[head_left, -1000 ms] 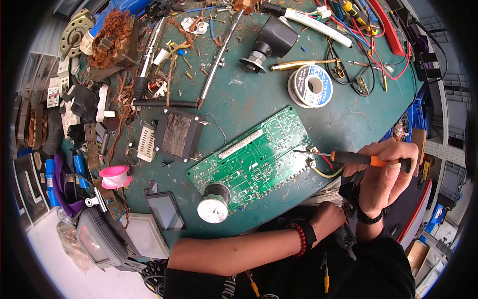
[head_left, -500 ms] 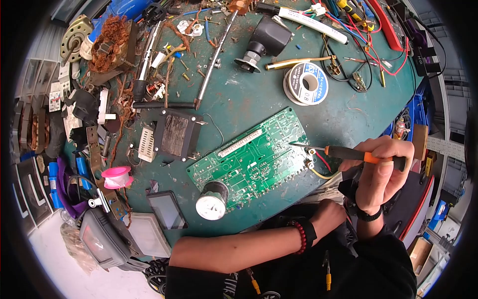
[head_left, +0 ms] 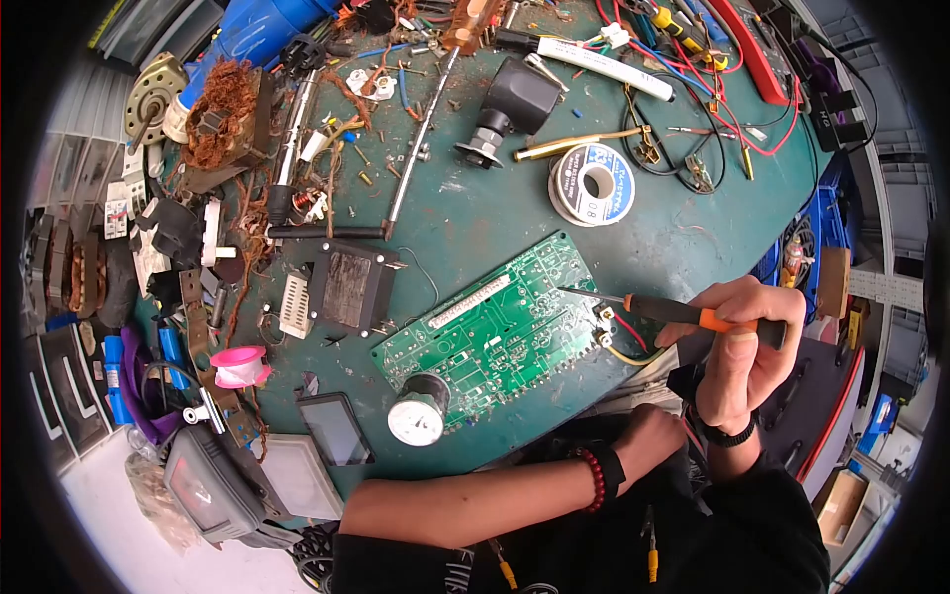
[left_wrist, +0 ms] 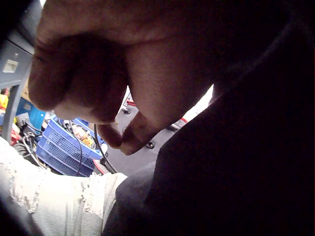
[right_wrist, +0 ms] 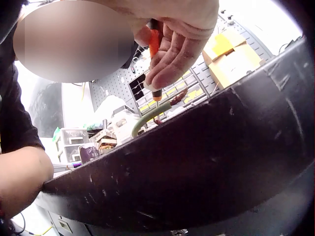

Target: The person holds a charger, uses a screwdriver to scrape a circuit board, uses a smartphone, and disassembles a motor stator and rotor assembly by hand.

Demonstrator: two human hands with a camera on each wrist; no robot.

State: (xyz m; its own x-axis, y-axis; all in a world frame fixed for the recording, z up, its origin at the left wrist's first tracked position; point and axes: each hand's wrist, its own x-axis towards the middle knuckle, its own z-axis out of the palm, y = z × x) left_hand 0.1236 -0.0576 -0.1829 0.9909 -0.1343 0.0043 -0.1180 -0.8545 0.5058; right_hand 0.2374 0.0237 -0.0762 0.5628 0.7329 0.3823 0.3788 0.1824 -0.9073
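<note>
My right hand [head_left: 742, 342] grips a screwdriver [head_left: 658, 309] with a black and orange handle. Its thin shaft reaches left over a green circuit board [head_left: 515, 342], the tip close over the board's right part. In the right wrist view, fingers curl round the orange handle [right_wrist: 154, 44]. Red and yellow wires [head_left: 628, 356] run from terminals at the board's right end. A black cylinder [head_left: 416, 421] with a whitish round face stands at its lower left corner. My left hand [head_left: 651, 441] is by my body below the bench edge, fingers curled and nothing seen in them [left_wrist: 88, 83].
A solder spool [head_left: 618, 188] stands beyond the board, near a black knob-ended device [head_left: 520, 99]. Left of the board are a dark transformer-like block [head_left: 348, 287] and a small screen [head_left: 336, 431]. Rusty scrap, tools and a pink reel [head_left: 240, 368] crowd the left side.
The screwdriver tip has moved over the board toward its far edge, with my right hand following. The whole bench has shifted slightly in the head view. My left hand looks unmoved.
</note>
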